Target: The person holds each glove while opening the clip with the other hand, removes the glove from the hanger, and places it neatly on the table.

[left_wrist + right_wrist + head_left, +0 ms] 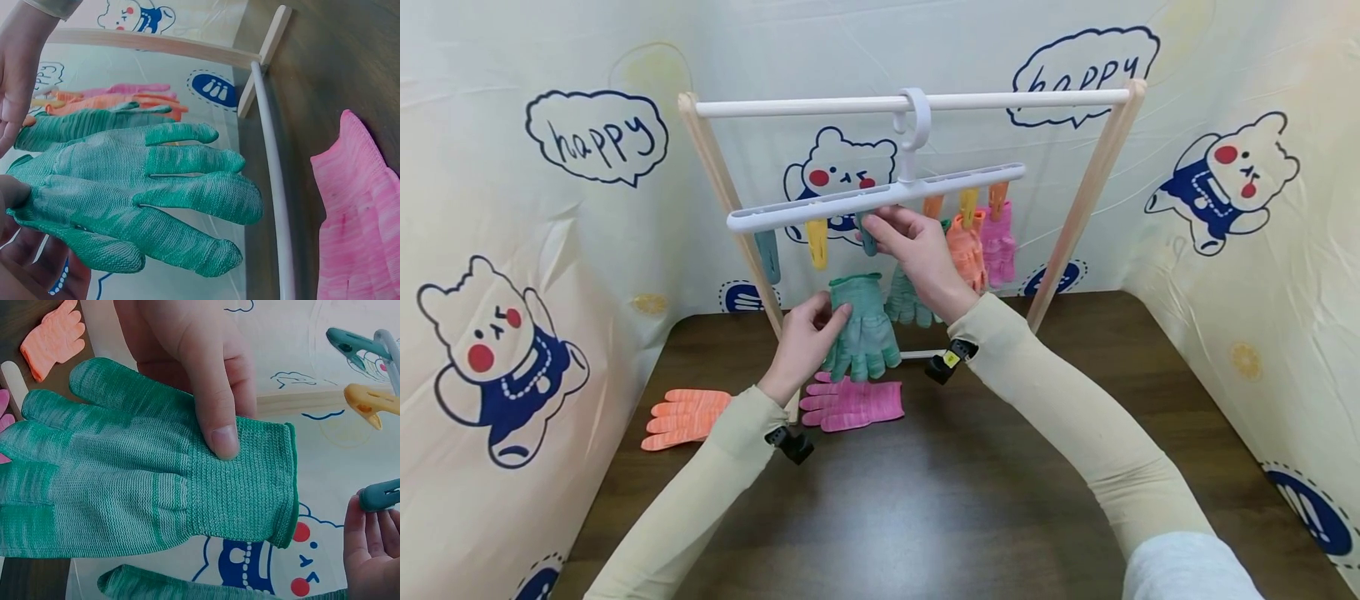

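Observation:
My left hand [808,342] pinches a green knit glove [862,329] near its cuff, thumb on the front, its fingers hanging down. In the right wrist view the cuff edge of the glove [250,481] faces the clips. Above it, my right hand [917,250] pinches a teal clothespin [868,235] that hangs from the white hanger [820,208]. The glove's cuff is a little below this clip, apart from it. Behind my right hand, a second green glove [908,298] hangs, partly hidden.
An orange glove [979,250] and a pink glove [997,250] hang at the right from clips. A teal clip [767,255] and a yellow clip [817,244] hang at left. A pink glove [853,404] and an orange glove [685,417] lie on the table [925,517]. A wooden rack [1086,208] carries the hanger.

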`<state>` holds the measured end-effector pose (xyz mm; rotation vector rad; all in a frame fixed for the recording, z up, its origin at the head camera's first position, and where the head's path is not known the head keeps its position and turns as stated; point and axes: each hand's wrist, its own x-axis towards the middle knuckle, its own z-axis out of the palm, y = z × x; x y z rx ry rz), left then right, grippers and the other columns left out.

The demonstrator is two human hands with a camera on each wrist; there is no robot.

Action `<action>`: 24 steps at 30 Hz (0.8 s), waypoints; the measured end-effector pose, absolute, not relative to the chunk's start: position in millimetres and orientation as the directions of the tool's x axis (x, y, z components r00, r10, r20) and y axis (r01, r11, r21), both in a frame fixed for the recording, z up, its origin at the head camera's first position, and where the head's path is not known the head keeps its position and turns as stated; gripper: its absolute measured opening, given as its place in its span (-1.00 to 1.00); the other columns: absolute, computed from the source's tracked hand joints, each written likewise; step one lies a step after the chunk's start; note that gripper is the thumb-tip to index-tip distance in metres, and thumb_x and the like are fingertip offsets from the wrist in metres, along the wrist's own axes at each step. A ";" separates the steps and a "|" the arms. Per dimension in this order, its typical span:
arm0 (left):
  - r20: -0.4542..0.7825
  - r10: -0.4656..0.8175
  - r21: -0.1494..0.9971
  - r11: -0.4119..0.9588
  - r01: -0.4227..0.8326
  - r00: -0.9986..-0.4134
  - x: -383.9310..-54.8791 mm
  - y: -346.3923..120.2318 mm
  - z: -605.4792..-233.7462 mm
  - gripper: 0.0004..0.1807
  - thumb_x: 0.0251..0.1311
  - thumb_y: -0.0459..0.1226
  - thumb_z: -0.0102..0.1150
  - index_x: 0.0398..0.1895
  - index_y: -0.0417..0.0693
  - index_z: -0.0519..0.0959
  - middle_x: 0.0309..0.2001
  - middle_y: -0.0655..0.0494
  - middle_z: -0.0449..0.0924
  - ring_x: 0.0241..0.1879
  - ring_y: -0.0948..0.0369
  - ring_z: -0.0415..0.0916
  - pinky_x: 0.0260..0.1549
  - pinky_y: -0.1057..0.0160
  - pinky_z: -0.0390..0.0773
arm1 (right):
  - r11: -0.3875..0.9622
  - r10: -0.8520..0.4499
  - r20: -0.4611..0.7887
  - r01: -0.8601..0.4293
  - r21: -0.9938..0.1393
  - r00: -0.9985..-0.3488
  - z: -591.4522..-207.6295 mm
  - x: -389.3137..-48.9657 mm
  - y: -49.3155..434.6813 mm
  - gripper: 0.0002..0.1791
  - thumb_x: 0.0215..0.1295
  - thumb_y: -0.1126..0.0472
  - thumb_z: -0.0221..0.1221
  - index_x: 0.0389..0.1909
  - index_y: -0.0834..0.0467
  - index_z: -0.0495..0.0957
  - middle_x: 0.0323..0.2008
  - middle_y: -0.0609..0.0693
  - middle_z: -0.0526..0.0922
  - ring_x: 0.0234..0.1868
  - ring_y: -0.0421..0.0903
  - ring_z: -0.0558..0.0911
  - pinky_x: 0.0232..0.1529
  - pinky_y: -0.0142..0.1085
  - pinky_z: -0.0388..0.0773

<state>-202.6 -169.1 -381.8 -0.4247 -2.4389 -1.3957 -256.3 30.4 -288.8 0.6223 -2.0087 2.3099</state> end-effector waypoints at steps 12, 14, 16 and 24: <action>0.380 0.106 0.783 0.492 0.381 -0.919 -200.1 -168.1 -383.8 -0.73 0.52 -0.15 0.14 -0.34 -0.11 0.51 -0.46 -0.01 0.44 -0.41 0.06 0.38 -0.43 0.21 0.35 | -0.175 -0.260 0.319 -0.281 -0.944 -0.911 -289.5 -251.4 34.6 -0.66 0.53 0.22 0.20 0.20 0.29 0.60 0.09 0.10 0.72 0.10 -0.05 0.65 0.19 -0.13 0.60; 0.377 0.105 0.783 0.495 0.377 -0.920 -199.7 -167.9 -383.6 -0.73 0.52 -0.15 0.14 -0.35 -0.11 0.50 -0.46 -0.01 0.43 -0.41 0.06 0.38 -0.43 0.21 0.34 | -0.176 -0.261 0.320 -0.281 -0.943 -0.911 -290.0 -251.1 35.0 -0.66 0.53 0.23 0.19 0.20 0.30 0.60 0.10 0.10 0.71 0.10 -0.05 0.64 0.19 -0.13 0.60; 0.374 0.104 0.785 0.494 0.375 -0.921 -199.3 -167.6 -383.3 -0.72 0.52 -0.16 0.14 -0.36 -0.11 0.50 -0.46 -0.02 0.43 -0.41 0.06 0.38 -0.43 0.20 0.34 | -0.177 -0.264 0.321 -0.281 -0.943 -0.910 -290.2 -250.3 35.3 -0.65 0.53 0.23 0.19 0.21 0.30 0.59 0.11 0.11 0.70 0.10 -0.05 0.64 0.19 -0.14 0.60; 0.375 0.110 0.782 0.496 0.378 -0.920 -197.9 -166.2 -382.0 -0.73 0.51 -0.15 0.16 -0.34 -0.11 0.52 -0.45 -0.01 0.47 -0.40 0.07 0.41 -0.42 0.21 0.39 | -0.140 -0.271 0.319 -0.291 -0.946 -0.908 -293.0 -245.7 40.4 -0.59 0.53 0.23 0.19 0.30 0.29 0.55 0.16 0.14 0.67 0.09 -0.05 0.65 0.20 -0.12 0.60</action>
